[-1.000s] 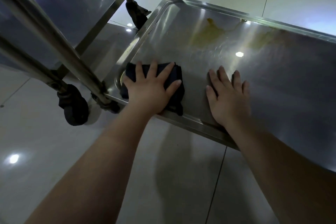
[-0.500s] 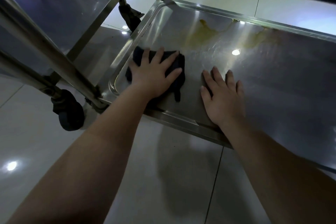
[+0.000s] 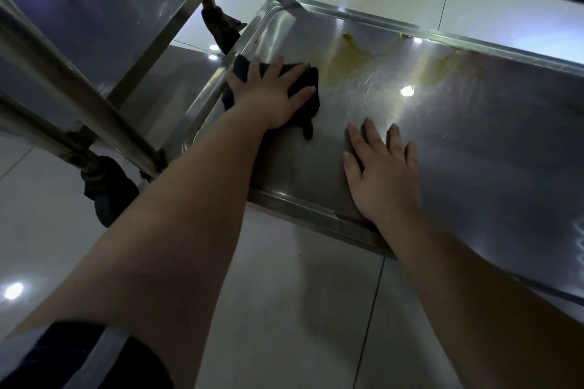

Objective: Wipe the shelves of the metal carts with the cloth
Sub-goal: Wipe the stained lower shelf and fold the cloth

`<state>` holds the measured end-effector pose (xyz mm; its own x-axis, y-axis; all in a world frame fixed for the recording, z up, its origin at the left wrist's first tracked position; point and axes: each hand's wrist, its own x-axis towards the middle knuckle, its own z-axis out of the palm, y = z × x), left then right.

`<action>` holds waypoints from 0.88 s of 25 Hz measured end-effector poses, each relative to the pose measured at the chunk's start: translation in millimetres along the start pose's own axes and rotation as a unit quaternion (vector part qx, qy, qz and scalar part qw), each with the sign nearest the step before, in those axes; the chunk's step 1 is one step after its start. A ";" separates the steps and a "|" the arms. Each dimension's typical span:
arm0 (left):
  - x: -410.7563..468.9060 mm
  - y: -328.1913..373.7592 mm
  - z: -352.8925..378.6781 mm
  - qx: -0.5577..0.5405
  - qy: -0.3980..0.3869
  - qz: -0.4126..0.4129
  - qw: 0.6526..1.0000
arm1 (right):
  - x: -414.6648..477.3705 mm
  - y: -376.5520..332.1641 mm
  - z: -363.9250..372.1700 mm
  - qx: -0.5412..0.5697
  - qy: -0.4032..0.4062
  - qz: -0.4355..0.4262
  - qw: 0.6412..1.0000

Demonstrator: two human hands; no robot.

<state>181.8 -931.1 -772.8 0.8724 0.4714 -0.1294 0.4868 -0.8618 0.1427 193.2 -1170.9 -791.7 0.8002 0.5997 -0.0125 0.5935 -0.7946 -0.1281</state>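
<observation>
Two hands lie flat on the shelf (image 3: 474, 151): left hand (image 3: 268, 95) presses the soft, light cloth (image 3: 311, 80) at the left end, near the stain (image 3: 347, 57), right hand (image 3: 382, 174) spread, empty; the cloth likely bunches, best driven under the palm.

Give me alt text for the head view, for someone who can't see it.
A left hand presses a dark cloth flat on a steel cart shelf, just short of yellow stains near the far rim. The right hand lies flat on the shelf beside it; a second cart stands to the left.
</observation>
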 end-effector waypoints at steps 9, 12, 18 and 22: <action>-130.0 13.0 30.5 0.014 0.062 0.057 0.996 | 3.0 3.5 0.3 0.013 0.004 0.000 1.000; -147.7 4.6 32.3 0.007 0.060 0.046 0.997 | -0.8 1.0 2.4 0.004 0.010 -0.002 1.000; -23.6 5.8 1.1 -0.017 0.006 -0.030 0.999 | -1.2 -0.8 -2.7 -0.005 -0.010 0.001 1.000; 30.5 31.4 -10.4 -0.017 -0.021 -0.052 0.998 | 0.1 -2.7 -3.1 -0.002 -0.014 -0.003 1.000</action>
<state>224.1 -941.8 -762.0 0.8153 0.5483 -0.1862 0.5757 -0.8018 0.1601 192.0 -1168.9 -788.3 0.7936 0.6072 -0.0386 0.5990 -0.7909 -0.1253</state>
